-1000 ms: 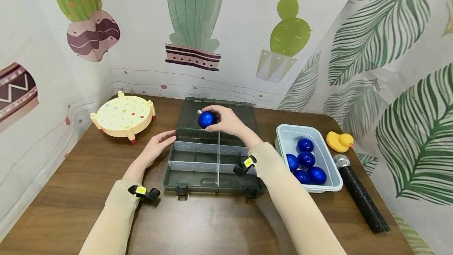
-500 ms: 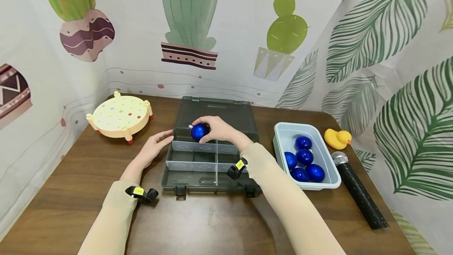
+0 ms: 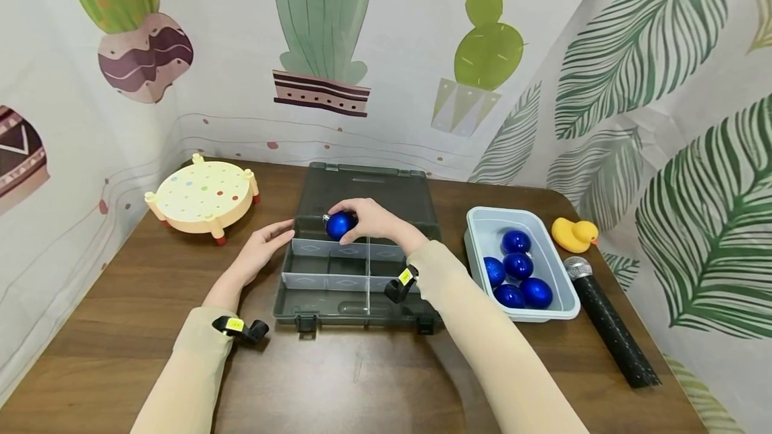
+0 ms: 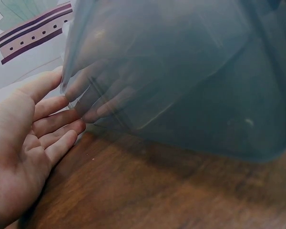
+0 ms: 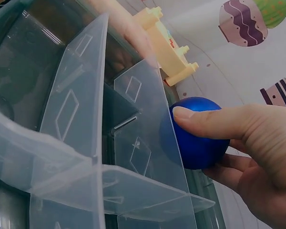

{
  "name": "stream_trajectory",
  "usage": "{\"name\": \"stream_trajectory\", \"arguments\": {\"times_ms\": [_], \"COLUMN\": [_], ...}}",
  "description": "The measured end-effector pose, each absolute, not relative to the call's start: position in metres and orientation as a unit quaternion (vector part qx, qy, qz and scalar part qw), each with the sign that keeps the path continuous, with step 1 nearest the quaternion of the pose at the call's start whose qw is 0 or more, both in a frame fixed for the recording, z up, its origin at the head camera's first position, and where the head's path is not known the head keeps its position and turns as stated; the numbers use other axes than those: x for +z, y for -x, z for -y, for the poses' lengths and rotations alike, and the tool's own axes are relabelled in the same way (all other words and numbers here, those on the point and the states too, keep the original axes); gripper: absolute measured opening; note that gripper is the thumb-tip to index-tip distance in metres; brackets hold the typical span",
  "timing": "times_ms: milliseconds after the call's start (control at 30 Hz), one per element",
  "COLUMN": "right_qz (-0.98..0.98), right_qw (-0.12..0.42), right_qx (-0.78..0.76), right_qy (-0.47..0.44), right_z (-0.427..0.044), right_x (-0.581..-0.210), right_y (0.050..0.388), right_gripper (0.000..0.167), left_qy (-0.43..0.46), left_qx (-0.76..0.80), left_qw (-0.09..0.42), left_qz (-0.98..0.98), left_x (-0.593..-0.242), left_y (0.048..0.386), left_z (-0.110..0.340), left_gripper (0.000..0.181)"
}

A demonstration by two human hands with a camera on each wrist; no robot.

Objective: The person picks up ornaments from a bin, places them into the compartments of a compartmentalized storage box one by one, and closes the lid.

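Blue ball lowered from over the lid to the back-left compartment, box by the far edge of the desk; not yet released. Right hand: fingers pinching ball. Left hand: fingers straight, touching box.

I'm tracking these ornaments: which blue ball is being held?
The blue ball in the right hand, at the dark case; the other five lie in the light-blue tub.

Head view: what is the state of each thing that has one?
Organizer box: open, lid swung back
Blue ball: in the right grip
Left grip: touching the box
Pale tub: uncovered, five blue balls inside
Microphone: lying down
Round stand: on its legs
Duck: resting, pose unclear
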State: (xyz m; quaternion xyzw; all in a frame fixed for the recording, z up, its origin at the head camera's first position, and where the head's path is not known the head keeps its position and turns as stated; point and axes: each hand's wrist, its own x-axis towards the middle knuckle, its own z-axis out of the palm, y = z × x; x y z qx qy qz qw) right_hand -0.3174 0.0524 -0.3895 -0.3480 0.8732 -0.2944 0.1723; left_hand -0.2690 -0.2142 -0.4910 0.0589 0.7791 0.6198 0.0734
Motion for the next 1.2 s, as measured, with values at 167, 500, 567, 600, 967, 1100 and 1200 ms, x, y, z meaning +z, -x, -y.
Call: {"name": "stream_trajectory", "arguments": {"times_ms": [167,500,567,600,967,1100,1200], "right_qz": [-0.878,-0.882,-0.884,-0.884,-0.886,-0.885,-0.883], "right_qw": [0.175,0.184,0.183,0.184,0.189,0.192,0.197], "right_qx": [-0.288,-0.27,-0.265,-0.264,-0.257,-0.256,-0.257], "right_qy": [0.341,0.338,0.338,0.338,0.335,0.338,0.341], "right_z": [-0.049,-0.044,-0.043,-0.043,-0.041,-0.042,-0.043], "right_x": [-0.39,-0.389,-0.39,-0.39,-0.393,-0.394,-0.394], "right_y": [0.318,0.316,0.316,0.316,0.32,0.32,0.32], "right_gripper": [0.061,0.06,0.06,0.06,0.061,0.062,0.063], "left_qy": [-0.057,-0.055,-0.055,-0.056,-0.054,-0.053,-0.054], "left_qx": [0.618,0.62,0.62,0.619,0.619,0.62,0.62], "left_qw": [0.073,0.075,0.074,0.074,0.075,0.076,0.078], "left_qz": [-0.781,-0.779,-0.779,-0.78,-0.78,-0.779,-0.779], "left_x": [-0.491,-0.49,-0.49,-0.491,-0.49,-0.49,-0.489], "left_y": [0.269,0.268,0.269,0.269,0.268,0.268,0.268], "left_z": [0.214,0.213,0.213,0.213,0.214,0.214,0.214], "left_gripper": [0.06,0.06,0.06,0.06,0.061,0.061,0.06]}}
